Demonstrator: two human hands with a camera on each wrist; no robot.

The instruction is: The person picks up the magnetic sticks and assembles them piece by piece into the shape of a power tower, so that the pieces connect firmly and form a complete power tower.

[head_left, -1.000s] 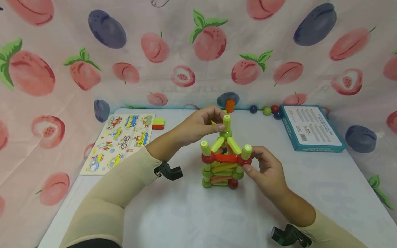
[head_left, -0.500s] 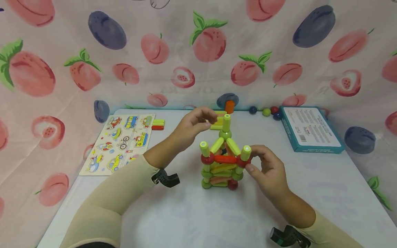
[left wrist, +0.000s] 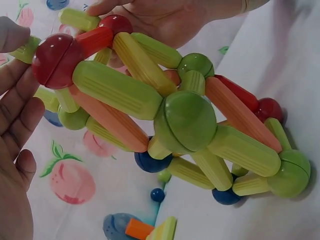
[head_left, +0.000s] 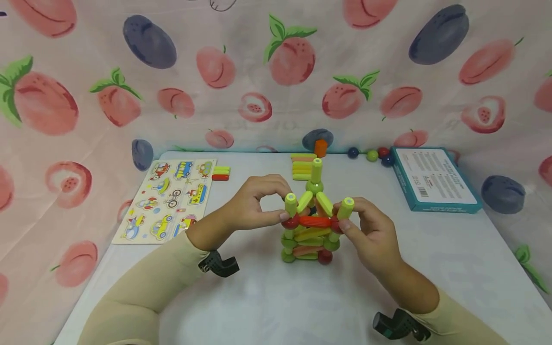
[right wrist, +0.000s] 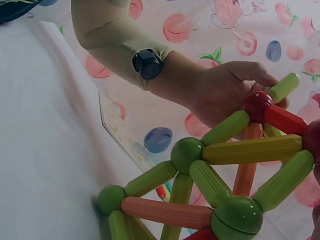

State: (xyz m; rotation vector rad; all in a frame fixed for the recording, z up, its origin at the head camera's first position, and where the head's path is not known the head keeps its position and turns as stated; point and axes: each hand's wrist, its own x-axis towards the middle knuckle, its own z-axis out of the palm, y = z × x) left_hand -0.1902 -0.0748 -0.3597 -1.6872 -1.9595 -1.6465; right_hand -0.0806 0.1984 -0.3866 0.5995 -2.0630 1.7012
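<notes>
A toy tower of ribbed sticks and balls (head_left: 312, 235) stands on the table, with green, yellow, orange and red sticks. Three green sticks point up from its top corners. My left hand (head_left: 258, 201) pinches the front left corner, where a green upright stick (left wrist: 27, 49) meets a red ball (left wrist: 57, 61). At the front right corner my right hand (head_left: 373, 230) grips the other red ball and the base of its upright stick, thumb in front. A red stick (head_left: 315, 221) spans these corners. Blue balls (left wrist: 153, 161) show low in the left wrist view.
Loose sticks (head_left: 302, 171) lie behind the tower, near an orange stick (head_left: 320, 148). A picture puzzle board (head_left: 172, 191) lies at left, beside several small sticks (head_left: 221, 173). Several balls (head_left: 372, 155) and a teal box (head_left: 435, 179) sit at the back right.
My left hand has left the rear upright stick and come forward to the front left corner, uncovering the loose sticks behind. My right hand stays at its corner, where the upright stick now leans slightly right.
</notes>
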